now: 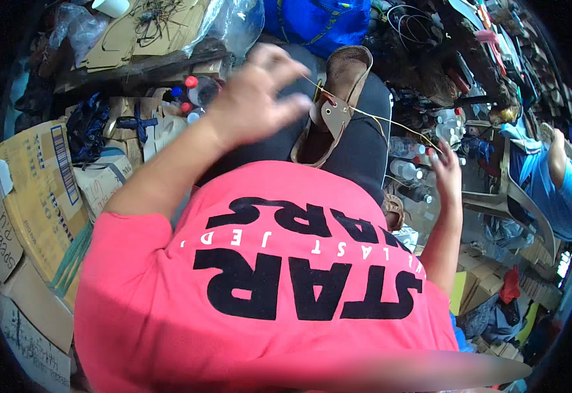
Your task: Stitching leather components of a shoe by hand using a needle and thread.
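A brown leather shoe (350,69) lies on my lap between my thighs, its opening facing up. Its lighter flap (333,119) has metal eyelets. A thin yellowish thread (384,118) passes at the flap and stretches out to both sides. My left hand (253,98), blurred by motion, is left of the shoe with the thread's one side at its curled fingers; the thumb stands apart. Off to the right, beyond my thigh, my right hand (447,171) pinches the thread's other side. The exact grip of the left fingers is smeared.
Cardboard boxes (27,190) stand at the left. Capped bottles (202,92) are beside my left leg, more bottles (406,170) on the right. A blue bag (325,23) lies ahead. Another brown shoe (393,211) sits beside my right thigh. At far right are a chair (521,203) and a person in blue (540,177).
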